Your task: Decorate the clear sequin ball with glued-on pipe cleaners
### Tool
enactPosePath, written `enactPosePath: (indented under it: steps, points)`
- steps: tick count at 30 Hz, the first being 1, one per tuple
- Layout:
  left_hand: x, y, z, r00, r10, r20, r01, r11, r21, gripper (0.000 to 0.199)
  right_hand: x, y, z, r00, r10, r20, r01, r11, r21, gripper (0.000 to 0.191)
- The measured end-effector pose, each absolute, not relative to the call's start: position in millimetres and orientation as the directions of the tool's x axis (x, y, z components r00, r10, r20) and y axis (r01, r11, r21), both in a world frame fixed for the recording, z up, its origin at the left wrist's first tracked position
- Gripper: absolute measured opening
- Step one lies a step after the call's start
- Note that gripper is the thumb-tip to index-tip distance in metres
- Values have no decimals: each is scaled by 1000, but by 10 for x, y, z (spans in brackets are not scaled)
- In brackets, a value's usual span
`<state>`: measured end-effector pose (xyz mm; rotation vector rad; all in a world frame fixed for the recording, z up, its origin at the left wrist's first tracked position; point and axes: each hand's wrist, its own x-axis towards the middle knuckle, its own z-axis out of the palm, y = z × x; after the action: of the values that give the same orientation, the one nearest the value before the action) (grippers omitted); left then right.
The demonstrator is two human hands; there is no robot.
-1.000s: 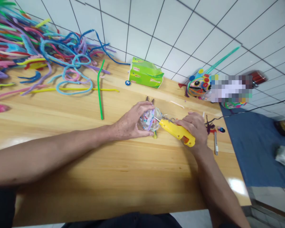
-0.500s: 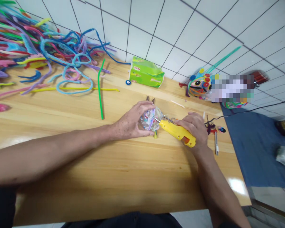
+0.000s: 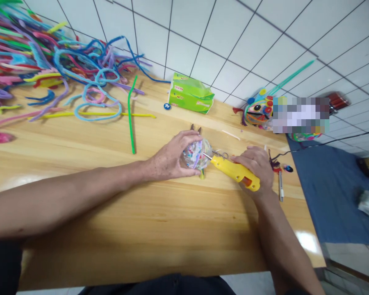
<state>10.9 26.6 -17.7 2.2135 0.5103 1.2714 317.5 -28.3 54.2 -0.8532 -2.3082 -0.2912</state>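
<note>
My left hand [image 3: 169, 157] is wrapped round a clear rounded plastic piece [image 3: 206, 146] with colourful bits and a purple strip on it. Two dark prongs [image 3: 196, 128] stick out at its far side, and a small yellow-green piece [image 3: 202, 174] shows at its near side. Closed around a yellow glue gun [image 3: 233, 172] is my right hand [image 3: 260, 168]. The gun's metal nozzle [image 3: 207, 156] points left at the plastic piece, at or very near its surface; I cannot tell whether they touch. Metal loops like scissor handles [image 3: 224, 155] lie just behind the gun.
A tangle of coloured pipe cleaners [image 3: 89, 78] covers the far left. A green pipe cleaner [image 3: 130, 119], a blue button [image 3: 167, 106] and a green tissue pack [image 3: 189, 96] lie ahead. Decorated crafts [image 3: 258, 108], a black cord [image 3: 326, 143] and a pen-like tool [image 3: 281, 186] are right.
The glue gun and my right hand have shifted slightly right, so the nozzle moved along the plastic piece towards its right side. My left hand keeps its hold.
</note>
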Motion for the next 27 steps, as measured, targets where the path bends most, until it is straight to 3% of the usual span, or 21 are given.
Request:
enactPosePath:
  steps: [20, 27]
  points:
    - [113, 264, -174, 476, 549, 687, 52, -798, 601, 95, 3116, -283, 594, -546, 526, 652, 673, 739, -32, 17]
    - [105, 262, -162, 476, 549, 687, 53, -798, 600, 96, 3068, -288, 541, -548, 538, 641, 666, 744, -55, 21]
